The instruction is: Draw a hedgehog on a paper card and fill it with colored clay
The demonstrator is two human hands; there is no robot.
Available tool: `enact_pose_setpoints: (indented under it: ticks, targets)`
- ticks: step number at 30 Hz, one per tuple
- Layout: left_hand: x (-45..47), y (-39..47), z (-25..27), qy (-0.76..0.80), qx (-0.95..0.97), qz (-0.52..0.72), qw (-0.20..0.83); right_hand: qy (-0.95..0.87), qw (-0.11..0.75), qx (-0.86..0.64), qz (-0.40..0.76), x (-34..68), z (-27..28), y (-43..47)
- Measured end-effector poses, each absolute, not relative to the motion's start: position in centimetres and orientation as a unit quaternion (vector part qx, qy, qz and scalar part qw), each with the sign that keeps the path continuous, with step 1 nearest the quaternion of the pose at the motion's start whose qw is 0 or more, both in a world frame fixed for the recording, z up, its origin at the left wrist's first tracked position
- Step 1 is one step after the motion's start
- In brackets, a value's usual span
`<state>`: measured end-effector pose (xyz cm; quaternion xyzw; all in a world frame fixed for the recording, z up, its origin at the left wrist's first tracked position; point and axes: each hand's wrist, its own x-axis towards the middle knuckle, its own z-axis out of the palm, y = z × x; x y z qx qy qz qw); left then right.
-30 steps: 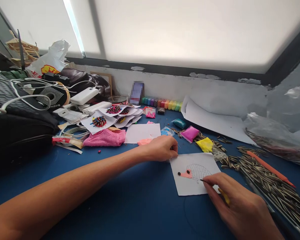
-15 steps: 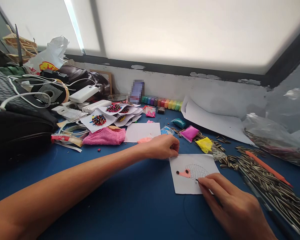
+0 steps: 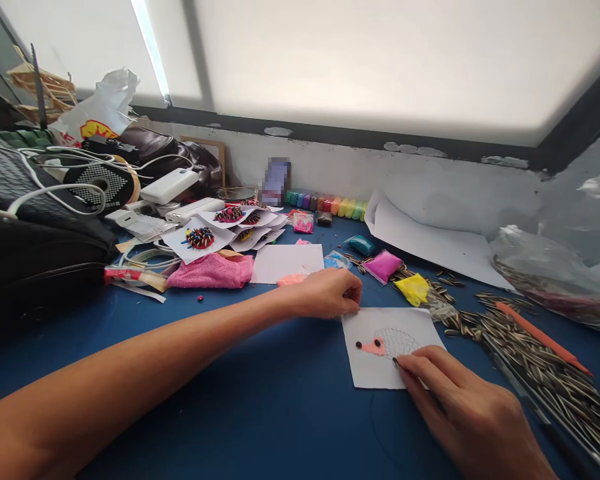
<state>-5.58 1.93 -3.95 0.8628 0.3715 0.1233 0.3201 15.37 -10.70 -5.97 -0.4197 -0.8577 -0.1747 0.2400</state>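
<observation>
A white sheet of paper [image 3: 373, 373] bears a pencil-drawn hedgehog [image 3: 400, 341] with a flat pink face, a black eye and a black nose. At its upper left corner, my left hand [image 3: 333, 293] has its fingers curled, with the tips pressed on the paper's edge; part of them is hidden. Over the sheet's lower right, my right hand [image 3: 455, 393] is closed in a pinch. A small dark piece [image 3: 395, 363] sticks out from its thumb and index finger, at the lower edge of the drawing. Whether it is a seed or clay, I cannot tell.
Striped sunflower seeds [image 3: 545, 367] lie at the right with an orange tool [image 3: 540, 337]. Yellow [image 3: 413, 289] and magenta [image 3: 383, 266] clay packets lie behind the paper. Further left are a pink cloth [image 3: 213, 271], seed-decorated cards [image 3: 199, 240] and a black bag [image 3: 40, 253].
The whole view has shifted slightly, so things appear a little further right. Both hands keep their places at the paper, and the right pinch stays at the drawing's lower edge.
</observation>
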Motion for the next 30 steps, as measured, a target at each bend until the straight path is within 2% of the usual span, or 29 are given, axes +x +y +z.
enact_pose_setpoints:
  ticks: [30]
  targets:
    - [-5.64,1.9,-4.14,0.368,0.869,0.133,0.304,-0.869,0.221,-0.408,-0.169,15.61,-5.81,-11.09]
